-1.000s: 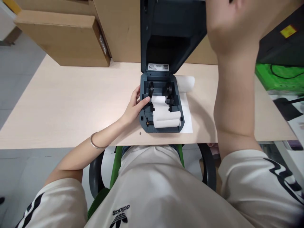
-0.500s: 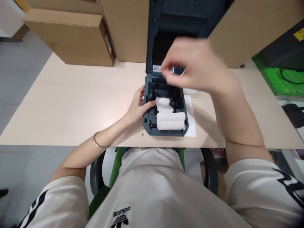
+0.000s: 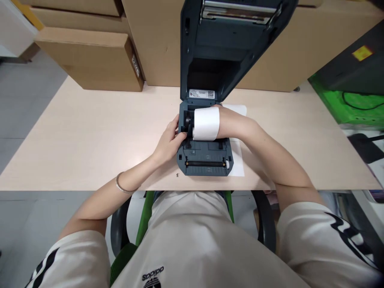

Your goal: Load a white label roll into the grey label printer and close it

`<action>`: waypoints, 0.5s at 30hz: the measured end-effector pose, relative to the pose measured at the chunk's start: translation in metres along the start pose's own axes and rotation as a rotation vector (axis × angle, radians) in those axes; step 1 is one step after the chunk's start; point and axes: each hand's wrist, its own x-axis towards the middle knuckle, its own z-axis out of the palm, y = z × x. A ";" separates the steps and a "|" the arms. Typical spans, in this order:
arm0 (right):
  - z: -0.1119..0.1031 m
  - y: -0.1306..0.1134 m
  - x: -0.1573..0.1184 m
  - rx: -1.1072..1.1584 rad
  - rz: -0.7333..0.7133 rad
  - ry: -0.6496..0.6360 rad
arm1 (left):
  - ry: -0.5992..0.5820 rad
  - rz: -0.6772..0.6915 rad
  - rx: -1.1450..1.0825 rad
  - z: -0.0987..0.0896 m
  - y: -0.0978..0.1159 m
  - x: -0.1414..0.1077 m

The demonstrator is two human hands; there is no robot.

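Observation:
A dark grey label printer (image 3: 207, 154) sits on the table with its lid (image 3: 220, 44) raised. My left hand (image 3: 168, 140) grips the printer's left side, thumb over the rim and fingers along the outer wall. Inside the rear bay, my right hand (image 3: 222, 120) reaches in from the right. White paper (image 3: 206, 125) from the printer covers its fingers, so their grip is hidden. The black roller (image 3: 205, 164) at the printer's front is uncovered.
A white sheet (image 3: 238, 164) lies partly beneath the printer. Cardboard boxes (image 3: 87, 60) line the table's back. At right, a dark machine (image 3: 354, 64) rests on a green surface (image 3: 339, 102). The table's front edge runs close to my body.
My right hand has come down from above the printer into its rear bay. The paper that lay over the front roller is now back over this bay. My left hand still grips the side.

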 end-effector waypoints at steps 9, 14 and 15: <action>-0.053 -0.001 -0.063 -0.053 -0.012 0.157 | 0.003 -0.019 -0.034 0.000 0.002 -0.001; -0.084 0.051 -0.107 -0.100 0.295 0.189 | 0.003 -0.017 -0.017 0.001 0.005 0.000; -0.086 0.064 -0.111 -0.083 0.369 0.156 | 0.002 -0.008 -0.012 0.001 0.006 0.001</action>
